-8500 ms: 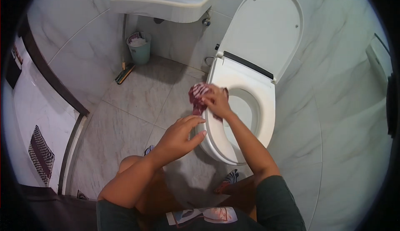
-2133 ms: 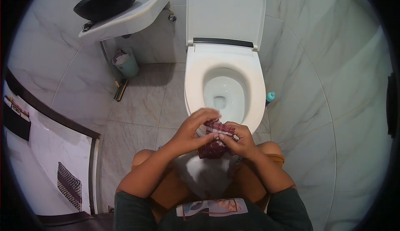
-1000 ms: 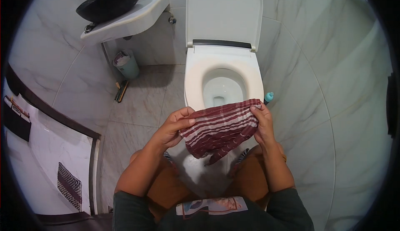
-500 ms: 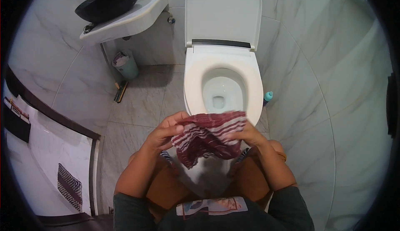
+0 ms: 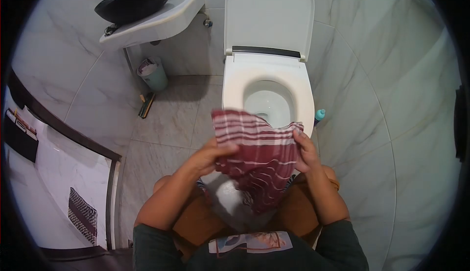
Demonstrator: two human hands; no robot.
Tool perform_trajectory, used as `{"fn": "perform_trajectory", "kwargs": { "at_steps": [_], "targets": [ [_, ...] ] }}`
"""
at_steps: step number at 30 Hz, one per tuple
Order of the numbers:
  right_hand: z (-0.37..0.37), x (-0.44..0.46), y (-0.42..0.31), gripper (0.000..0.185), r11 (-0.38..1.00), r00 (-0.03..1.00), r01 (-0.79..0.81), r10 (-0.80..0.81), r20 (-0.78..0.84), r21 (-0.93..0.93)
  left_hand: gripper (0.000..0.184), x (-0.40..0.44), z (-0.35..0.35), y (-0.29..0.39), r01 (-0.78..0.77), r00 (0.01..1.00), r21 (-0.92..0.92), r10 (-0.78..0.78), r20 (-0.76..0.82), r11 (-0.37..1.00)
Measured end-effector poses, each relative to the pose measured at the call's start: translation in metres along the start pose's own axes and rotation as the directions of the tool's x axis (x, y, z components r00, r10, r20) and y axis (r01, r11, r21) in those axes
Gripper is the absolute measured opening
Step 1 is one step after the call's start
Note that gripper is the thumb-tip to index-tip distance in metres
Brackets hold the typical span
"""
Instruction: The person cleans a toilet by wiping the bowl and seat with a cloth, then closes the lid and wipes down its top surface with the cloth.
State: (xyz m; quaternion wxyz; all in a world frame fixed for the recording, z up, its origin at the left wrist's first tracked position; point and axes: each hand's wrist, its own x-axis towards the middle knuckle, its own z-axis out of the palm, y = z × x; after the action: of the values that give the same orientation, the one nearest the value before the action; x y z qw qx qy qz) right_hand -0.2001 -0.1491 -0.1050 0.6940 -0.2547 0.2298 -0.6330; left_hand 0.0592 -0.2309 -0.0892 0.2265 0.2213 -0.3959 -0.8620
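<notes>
A maroon cloth with white stripes (image 5: 262, 156) hangs between my two hands, partly spread, its lower part bunched in folds. My left hand (image 5: 210, 157) grips its left side, thumb lying over the fabric. At the upper right corner my right hand (image 5: 306, 152) pinches the edge. Behind the cloth stands a white toilet (image 5: 232, 87) with its lid (image 5: 269, 14) raised; the cloth covers the front of the seat from view.
A white basin counter (image 5: 161, 24) carrying a black bowl (image 5: 137, 2) juts out at upper left. Below are a small bin (image 5: 155, 78) and a brush (image 5: 146, 105). A blue-capped bottle (image 5: 319, 116) stands right of the toilet. A patterned mat (image 5: 82, 214) lies beyond the doorway.
The cloth, crumpled before, is now opened out wider and reaches higher over the toilet's front. My right hand has shifted slightly right, to the cloth's corner.
</notes>
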Motion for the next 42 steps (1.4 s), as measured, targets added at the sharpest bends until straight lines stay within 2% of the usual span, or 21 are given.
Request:
{"fn": "perform_trajectory", "kwargs": {
  "at_steps": [1,4,7,10,12,13,15,17,19,22,23,25,26,29,30,33,34,36,39,41,42],
  "targets": [
    [-0.006,0.001,-0.001,0.028,0.998,0.999,-0.009,0.012,-0.045,0.06,0.066,0.001,0.013,-0.003,0.122,0.993,0.152,-0.12,-0.022,0.981],
    [-0.018,0.0,-0.014,0.024,0.975,0.996,-0.008,0.026,-0.08,0.222,0.059,0.009,0.016,-0.026,0.162,0.973,0.201,-0.191,0.133,0.966],
    [-0.019,-0.001,-0.023,0.029,0.943,0.998,0.055,-0.044,-0.042,0.328,0.052,-0.005,0.012,-0.013,0.053,0.981,0.105,-0.071,0.178,0.993],
    [-0.002,-0.01,-0.023,0.041,1.0,0.969,0.002,-0.002,-0.245,0.002,0.036,-0.003,0.007,-0.003,-0.115,0.987,-0.15,0.13,0.097,0.982],
    [-0.006,-0.013,-0.008,0.048,0.932,0.996,-0.094,0.091,-0.025,-0.349,0.026,0.003,0.0,-0.002,-0.174,0.983,-0.159,0.181,0.025,0.972],
    [0.0,-0.008,-0.009,0.058,0.688,0.939,-0.301,0.336,-0.078,-0.66,0.026,0.005,-0.002,-0.003,-0.177,0.983,-0.16,0.183,0.024,0.971],
    [0.011,-0.007,0.013,0.057,0.668,0.959,-0.146,0.276,0.061,-0.73,0.025,0.007,-0.008,-0.002,-0.204,0.979,-0.211,0.205,-0.017,0.956],
    [0.017,-0.01,0.01,0.053,0.69,0.961,-0.132,0.265,0.079,-0.712,0.024,0.004,-0.01,0.001,-0.225,0.974,-0.225,0.228,-0.015,0.948],
    [0.012,-0.015,-0.003,0.051,0.849,0.978,-0.194,0.206,-0.03,-0.491,0.024,0.0,-0.008,0.005,-0.244,0.969,-0.242,0.248,-0.015,0.939],
    [0.019,-0.01,-0.014,0.054,0.988,0.998,-0.041,0.048,0.04,-0.151,0.022,-0.003,-0.007,0.012,-0.296,0.954,-0.207,0.278,-0.112,0.932],
    [0.015,-0.008,-0.01,0.059,0.935,0.998,0.027,-0.006,0.058,-0.354,0.022,-0.003,-0.01,0.012,-0.297,0.954,-0.207,0.279,-0.112,0.932],
    [0.018,-0.004,-0.002,0.061,0.672,0.987,-0.056,0.148,0.06,-0.738,0.022,-0.003,-0.016,0.013,-0.352,0.934,-0.23,0.322,-0.156,0.907],
    [0.009,-0.003,0.01,0.054,0.669,0.965,-0.171,0.261,0.013,-0.724,0.022,-0.003,-0.018,0.013,-0.376,0.922,-0.231,0.338,-0.188,0.897],
    [0.002,-0.004,0.019,0.043,0.641,0.902,-0.206,0.417,0.11,-0.739,0.022,-0.004,-0.021,0.016,-0.411,0.908,-0.28,0.363,-0.209,0.868],
    [0.004,-0.007,0.014,0.039,0.672,0.917,-0.176,0.377,0.128,-0.719,0.022,-0.004,-0.022,0.017,-0.416,0.906,-0.275,0.368,-0.21,0.867],
    [0.026,-0.009,0.006,0.039,0.944,0.991,-0.127,0.135,0.005,-0.305,0.024,-0.006,-0.022,0.019,-0.467,0.88,-0.317,0.399,-0.258,0.826],
    [0.026,-0.007,0.005,0.039,0.944,0.991,-0.126,0.135,0.01,-0.305,0.024,-0.006,-0.023,0.02,-0.47,0.878,-0.314,0.402,-0.259,0.825],
    [0.024,-0.006,0.005,0.038,0.765,0.978,-0.08,0.183,0.096,-0.639,0.025,-0.007,-0.027,0.019,-0.47,0.881,-0.336,0.409,-0.239,0.816],
    [0.001,-0.003,0.024,0.035,0.492,0.858,-0.259,0.513,0.037,-0.831,0.025,-0.009,-0.033,0.024,-0.474,0.878,-0.315,0.414,-0.239,0.822],
    [0.012,-0.007,0.025,0.034,0.5,0.885,-0.183,0.459,0.079,-0.847,0.027,-0.01,-0.029,0.027,-0.472,0.878,-0.32,0.408,-0.249,0.821],
    [0.019,-0.011,0.017,0.036,0.653,0.922,-0.2,0.377,0.085,-0.731,0.03,-0.012,-0.026,0.03,-0.475,0.876,-0.325,0.406,-0.259,0.818]
  ]
}}
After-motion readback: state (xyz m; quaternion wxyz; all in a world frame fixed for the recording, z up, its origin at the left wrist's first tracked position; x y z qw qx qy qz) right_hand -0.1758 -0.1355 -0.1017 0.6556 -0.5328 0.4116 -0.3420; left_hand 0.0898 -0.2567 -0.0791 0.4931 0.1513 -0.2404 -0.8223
